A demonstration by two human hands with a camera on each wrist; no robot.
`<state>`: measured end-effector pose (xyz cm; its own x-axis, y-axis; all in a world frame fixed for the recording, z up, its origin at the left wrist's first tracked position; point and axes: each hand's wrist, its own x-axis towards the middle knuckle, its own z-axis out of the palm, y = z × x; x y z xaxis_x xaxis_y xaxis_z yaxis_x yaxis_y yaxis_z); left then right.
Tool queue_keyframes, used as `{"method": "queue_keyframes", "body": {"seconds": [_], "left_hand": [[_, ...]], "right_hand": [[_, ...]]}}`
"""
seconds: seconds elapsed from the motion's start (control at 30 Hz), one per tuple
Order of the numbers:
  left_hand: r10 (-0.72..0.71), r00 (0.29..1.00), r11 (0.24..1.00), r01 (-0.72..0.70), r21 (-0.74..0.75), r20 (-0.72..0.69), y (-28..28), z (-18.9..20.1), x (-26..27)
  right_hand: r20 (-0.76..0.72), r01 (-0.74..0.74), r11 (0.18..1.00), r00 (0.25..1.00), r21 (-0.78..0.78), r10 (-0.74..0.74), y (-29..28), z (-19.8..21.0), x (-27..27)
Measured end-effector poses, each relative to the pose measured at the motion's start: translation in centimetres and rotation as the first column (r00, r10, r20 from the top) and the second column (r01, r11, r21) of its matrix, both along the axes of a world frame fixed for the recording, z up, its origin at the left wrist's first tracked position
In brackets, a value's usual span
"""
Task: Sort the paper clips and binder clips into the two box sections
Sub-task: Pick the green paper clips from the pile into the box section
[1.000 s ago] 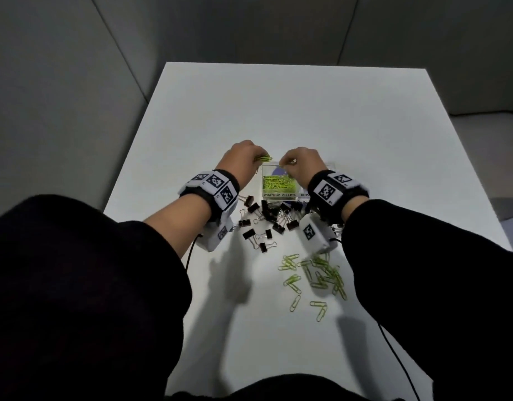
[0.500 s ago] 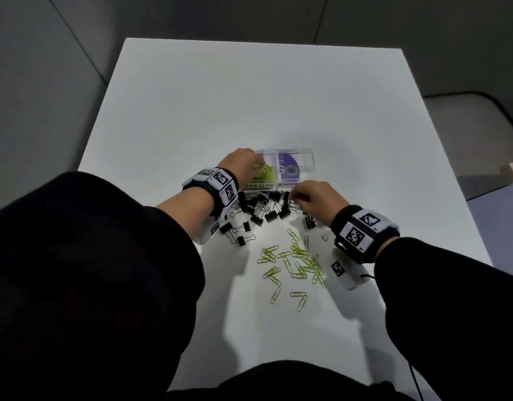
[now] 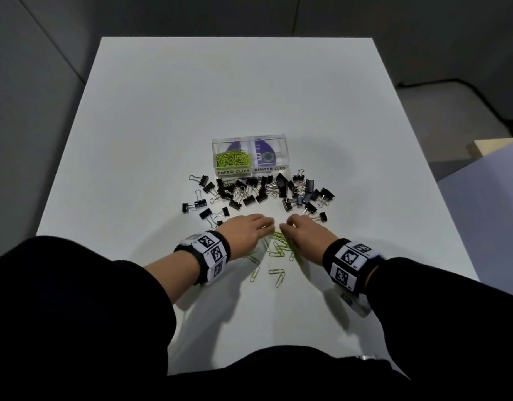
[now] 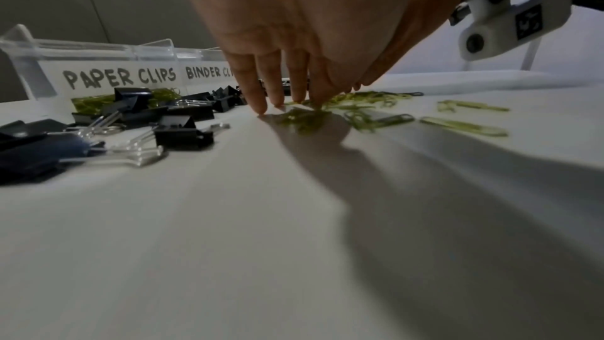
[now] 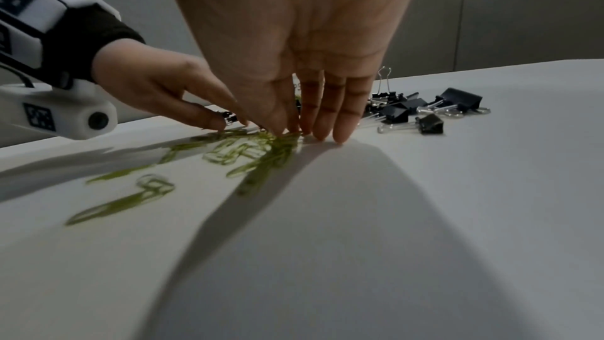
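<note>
A clear two-section box (image 3: 281, 140) stands mid-table. Its left section, labelled PAPER CLIPS, holds green paper clips (image 3: 233, 159); the right section (image 3: 268, 156), labelled BINDER CLIPS, shows only a purple label. Black binder clips (image 3: 264, 192) lie scattered in front of it. Nearer me lies a loose pile of green paper clips (image 3: 278, 250). My left hand (image 3: 264, 227) and right hand (image 3: 287, 228) face each other over the pile's far edge. In the wrist views the left hand's fingertips (image 4: 261, 109) and the right hand's fingertips (image 5: 322, 136) are straight and touch the clips and table.
The white table (image 3: 249, 82) stretches bare behind the box. Several binder clips (image 4: 183, 131) lie just left of my left hand, others (image 5: 399, 113) just right of my right hand. A grey floor and a pale surface (image 3: 495, 175) lie beyond the right edge.
Both hands have drawn back from the box, over the binder clips, down to the loose paper clip pile. The left hand no longer holds clips over the paper clip section.
</note>
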<state>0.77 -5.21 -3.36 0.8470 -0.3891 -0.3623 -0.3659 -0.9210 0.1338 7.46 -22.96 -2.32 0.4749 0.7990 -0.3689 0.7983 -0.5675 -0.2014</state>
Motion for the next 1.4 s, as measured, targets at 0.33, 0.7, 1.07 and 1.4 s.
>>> {"method": "queue_keyframes", "body": {"seconds": [0.33, 0.7, 1.07, 1.4], "left_hand": [[0.208, 0.975, 0.978, -0.209, 0.003, -0.074, -1.2, -0.6, -6.2], [0.418, 0.905, 0.901, -0.424, -0.095, -0.082, -3.0, 0.8, -3.5], [0.504, 0.833, 0.829, -0.541, -0.143, -0.23, -1.8, 0.9, -5.5], [0.507, 0.834, 0.798, -0.55, -0.247, -0.219, -2.0, 0.3, -4.5]], "right_hand": [[-0.074, -0.059, 0.988, 0.996, -0.141, 0.049, -1.7, 0.0, -2.4], [-0.09, 0.136, 0.99, 0.986, -0.032, -0.139, 0.9, -0.1, -2.0], [-0.164, 0.103, 0.988, 0.979, -0.111, -0.12, -1.3, 0.3, -0.9], [-0.194, 0.11, 0.991, 0.973, -0.077, -0.123, -0.7, 0.1, -0.7]]}}
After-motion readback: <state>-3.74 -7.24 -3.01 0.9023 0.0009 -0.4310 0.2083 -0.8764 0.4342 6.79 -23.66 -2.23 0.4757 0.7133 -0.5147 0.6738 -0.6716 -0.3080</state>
